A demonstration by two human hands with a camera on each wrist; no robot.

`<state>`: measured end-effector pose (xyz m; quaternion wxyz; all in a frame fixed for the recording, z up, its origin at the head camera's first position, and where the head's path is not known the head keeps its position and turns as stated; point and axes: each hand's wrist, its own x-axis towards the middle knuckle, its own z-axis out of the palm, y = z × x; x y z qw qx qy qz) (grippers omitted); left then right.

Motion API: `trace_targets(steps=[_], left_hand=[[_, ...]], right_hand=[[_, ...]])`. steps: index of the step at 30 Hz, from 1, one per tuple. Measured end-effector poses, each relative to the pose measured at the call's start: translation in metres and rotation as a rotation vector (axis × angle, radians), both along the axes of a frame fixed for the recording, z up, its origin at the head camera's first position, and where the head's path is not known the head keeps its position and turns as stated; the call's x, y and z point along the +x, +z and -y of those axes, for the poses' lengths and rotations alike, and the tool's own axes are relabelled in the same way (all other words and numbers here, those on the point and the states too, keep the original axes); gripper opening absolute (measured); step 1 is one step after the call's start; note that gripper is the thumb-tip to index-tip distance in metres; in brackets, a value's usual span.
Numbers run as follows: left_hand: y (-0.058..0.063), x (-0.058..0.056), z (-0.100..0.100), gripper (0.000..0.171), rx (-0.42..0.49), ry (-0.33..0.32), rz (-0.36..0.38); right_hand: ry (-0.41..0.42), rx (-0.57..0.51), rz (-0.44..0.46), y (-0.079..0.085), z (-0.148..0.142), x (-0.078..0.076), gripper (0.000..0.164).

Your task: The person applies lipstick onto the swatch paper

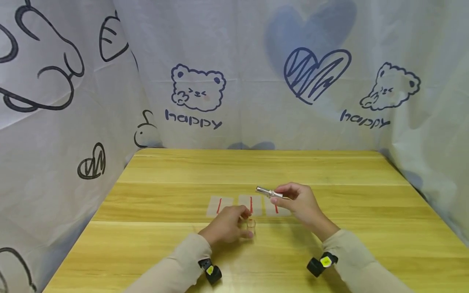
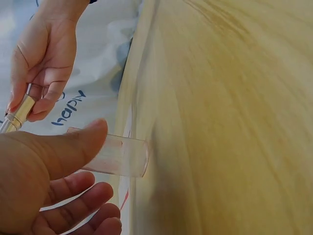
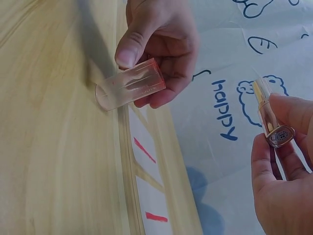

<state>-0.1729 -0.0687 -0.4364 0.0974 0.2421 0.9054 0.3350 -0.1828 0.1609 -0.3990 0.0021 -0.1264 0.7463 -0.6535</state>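
Note:
A clear, see-through cap (image 1: 251,225) appears to stand upright on the wooden table (image 1: 165,252). My left hand (image 1: 229,224) is beside it, thumb and fingers spread apart. In the left wrist view the thumb overlaps the cap (image 2: 120,154); whether it touches is unclear. The right wrist view shows the cap (image 3: 129,85) in front of the left hand's fingers (image 3: 151,100). Above the table, my right hand (image 1: 298,203) pinches a shiny silver-and-gold lipstick tube (image 1: 266,191) between thumb and fingers. Its round, labelled end (image 3: 281,136) faces the right wrist camera.
Three pale paper cards lie in a row behind the hands: a left card (image 1: 211,207), a middle card (image 1: 244,202) and a right card (image 1: 283,211), each with a red stroke. White sheets (image 1: 253,24) with drawings hang behind the table and at both sides.

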Motion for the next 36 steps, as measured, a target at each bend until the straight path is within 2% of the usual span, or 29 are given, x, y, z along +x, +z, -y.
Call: trace_targets(steps=[6,11,14,19,24,30,36], left_hand=[[-0.002,-0.002,-0.001,0.029,-0.004,-0.005,-0.051],[-0.005,-0.001,0.002,0.024,0.028,-0.024,-0.114],[-0.006,0.0,0.004,0.024,0.043,-0.026,-0.117],[-0.005,-0.001,0.006,0.023,0.035,-0.009,-0.069],[-0.002,-0.003,0.01,0.022,0.066,-0.006,-0.04],[0.006,-0.004,0.015,0.017,0.096,-0.024,-0.103],[0.014,-0.003,0.021,0.015,0.142,-0.005,-0.135]], right_hand=[[-0.007,0.007,0.001,-0.001,-0.003,0.0,0.029],[-0.007,0.01,0.002,-0.003,-0.003,0.0,0.028],[-0.007,0.009,0.002,-0.003,-0.003,0.001,0.028],[-0.006,0.007,-0.017,-0.003,-0.003,0.002,0.028],[-0.013,0.017,-0.021,-0.002,-0.004,0.003,0.028],[-0.006,0.038,-0.021,-0.002,-0.007,0.003,0.027],[0.009,0.051,-0.017,0.0,-0.009,0.004,0.027]])
